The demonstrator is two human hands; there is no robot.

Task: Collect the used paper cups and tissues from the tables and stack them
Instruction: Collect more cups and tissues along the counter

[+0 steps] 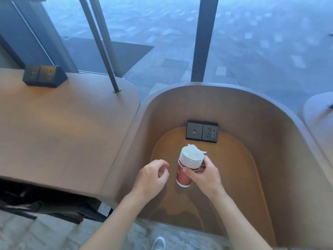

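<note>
Over the rounded brown tabletop of the booth, I see my right hand wrapped round a stack of paper cups. The cups are red-walled, their white rolled rims banded tight one above another, and the stack tilts away from me. Crumpled white tissue fills the top cup. My left hand hovers just beside the stack, fingers loosely curled on nothing. A smooth curved wooden wall rings the tabletop, with a dark rectangular socket panel at its foot.
</note>
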